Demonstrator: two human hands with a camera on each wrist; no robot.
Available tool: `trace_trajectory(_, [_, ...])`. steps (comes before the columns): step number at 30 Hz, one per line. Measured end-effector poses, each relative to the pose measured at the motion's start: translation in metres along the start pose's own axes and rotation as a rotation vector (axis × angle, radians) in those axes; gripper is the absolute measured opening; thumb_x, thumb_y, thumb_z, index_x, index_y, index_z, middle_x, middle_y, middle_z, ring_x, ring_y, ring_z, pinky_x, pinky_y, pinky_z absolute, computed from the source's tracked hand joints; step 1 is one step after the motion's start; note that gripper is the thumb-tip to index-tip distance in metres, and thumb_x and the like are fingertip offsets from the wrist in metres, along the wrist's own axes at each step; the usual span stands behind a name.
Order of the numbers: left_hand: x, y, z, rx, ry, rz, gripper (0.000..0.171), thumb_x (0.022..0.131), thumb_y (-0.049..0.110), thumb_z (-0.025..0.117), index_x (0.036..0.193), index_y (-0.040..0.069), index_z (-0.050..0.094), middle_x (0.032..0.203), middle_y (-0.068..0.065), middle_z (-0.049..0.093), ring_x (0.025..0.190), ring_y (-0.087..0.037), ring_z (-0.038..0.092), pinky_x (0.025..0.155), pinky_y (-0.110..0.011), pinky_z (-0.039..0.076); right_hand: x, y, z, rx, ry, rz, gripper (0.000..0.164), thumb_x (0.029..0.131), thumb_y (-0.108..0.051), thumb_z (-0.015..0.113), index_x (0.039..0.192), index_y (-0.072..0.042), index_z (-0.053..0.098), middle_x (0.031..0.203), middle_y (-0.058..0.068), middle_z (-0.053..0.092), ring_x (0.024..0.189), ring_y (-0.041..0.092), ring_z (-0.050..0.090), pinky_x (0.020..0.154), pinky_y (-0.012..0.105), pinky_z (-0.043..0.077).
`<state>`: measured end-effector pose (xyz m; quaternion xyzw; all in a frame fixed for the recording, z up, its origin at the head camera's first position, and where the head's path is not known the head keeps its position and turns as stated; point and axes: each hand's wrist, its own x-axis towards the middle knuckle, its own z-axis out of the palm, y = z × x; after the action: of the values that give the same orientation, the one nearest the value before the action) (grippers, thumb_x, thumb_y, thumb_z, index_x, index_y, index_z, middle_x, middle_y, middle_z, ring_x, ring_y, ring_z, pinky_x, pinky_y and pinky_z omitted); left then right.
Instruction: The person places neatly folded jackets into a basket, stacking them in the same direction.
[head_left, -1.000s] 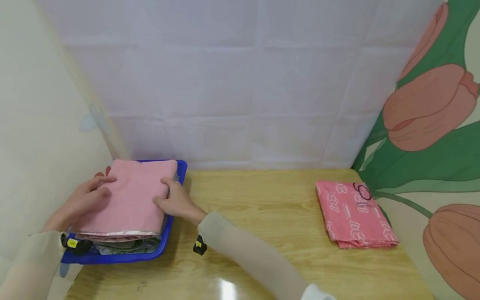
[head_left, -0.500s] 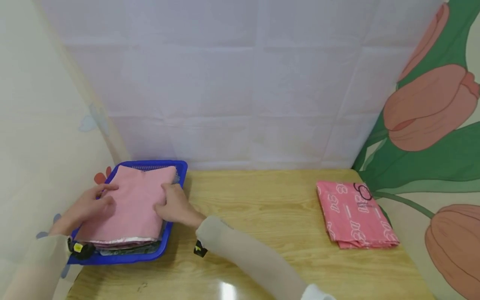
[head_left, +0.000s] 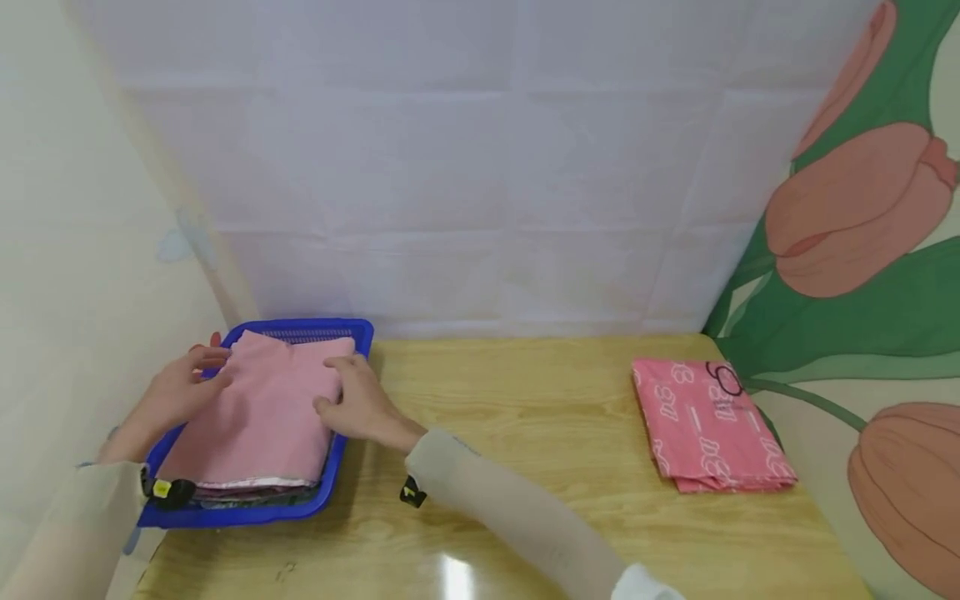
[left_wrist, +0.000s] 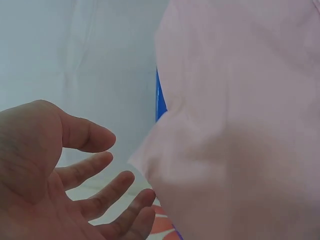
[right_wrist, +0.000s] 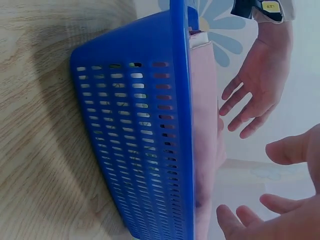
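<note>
A folded plain pink cloth (head_left: 277,417) lies on top of a stack of fabrics in a blue plastic basket (head_left: 367,337) at the table's left. My left hand (head_left: 171,396) hovers at the cloth's left side. In the left wrist view its fingers (left_wrist: 95,202) are spread, near the cloth's edge and holding nothing. At the opposite side is my right hand (head_left: 363,407), thumb and fingers apart beside the cloth's right edge. The right wrist view shows these fingers (right_wrist: 227,220) loosely extended, with nothing between them. Greenish fabric under the pink cloth is mostly hidden.
Toward the right end of the wooden table (head_left: 510,400) lies a folded pink cloth with white print (head_left: 712,429). A pale fabric wall (head_left: 487,167) stands behind, a plain cream one (head_left: 82,250) on the left, and a tulip-patterned one (head_left: 847,208) on the right.
The pink cloth has come down toward the front of the basket, uncovering its back rim. Both hands have let go of it and moved slightly off its sides.
</note>
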<state>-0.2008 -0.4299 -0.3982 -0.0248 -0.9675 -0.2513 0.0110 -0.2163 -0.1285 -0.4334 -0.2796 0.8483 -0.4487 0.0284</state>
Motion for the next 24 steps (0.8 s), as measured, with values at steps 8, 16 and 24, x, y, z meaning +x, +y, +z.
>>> trace_trajectory(8, [0.003, 0.018, 0.009, -0.021, 0.03, 0.083, 0.049, 0.105, 0.011, 0.061, 0.145, -0.015, 0.048, 0.138, -0.046, 0.053, 0.116, -0.066, 0.059, 0.094, -0.072, 0.054, -0.008, 0.009, -0.014, 0.076, -0.02, -0.022, 0.061, 0.1, -0.023, 0.071, 0.155, -0.006, 0.05, 0.144, 0.015, 0.06, 0.127, 0.024, 0.062, 0.101, 0.02, 0.05])
trace_trajectory(16, [0.0, 0.033, 0.022, -0.066, 0.006, 0.102, 0.048, 0.107, 0.011, 0.06, 0.148, -0.01, 0.047, 0.141, -0.041, 0.055, 0.12, -0.061, 0.061, 0.099, -0.071, 0.052, -0.017, 0.018, -0.027, 0.143, 0.012, -0.033, 0.058, 0.1, -0.018, 0.071, 0.153, -0.004, 0.051, 0.144, 0.015, 0.061, 0.122, 0.022, 0.065, 0.099, 0.02, 0.053])
trace_trajectory(24, [-0.002, 0.06, 0.036, -0.12, 0.071, 0.17, 0.042, 0.107, 0.01, 0.064, 0.147, 0.001, 0.053, 0.141, -0.035, 0.059, 0.116, -0.056, 0.066, 0.086, -0.038, 0.063, -0.031, 0.027, -0.047, 0.222, 0.047, -0.052, 0.052, 0.102, -0.016, 0.07, 0.15, -0.002, 0.054, 0.142, 0.016, 0.063, 0.125, 0.026, 0.066, 0.102, 0.025, 0.055])
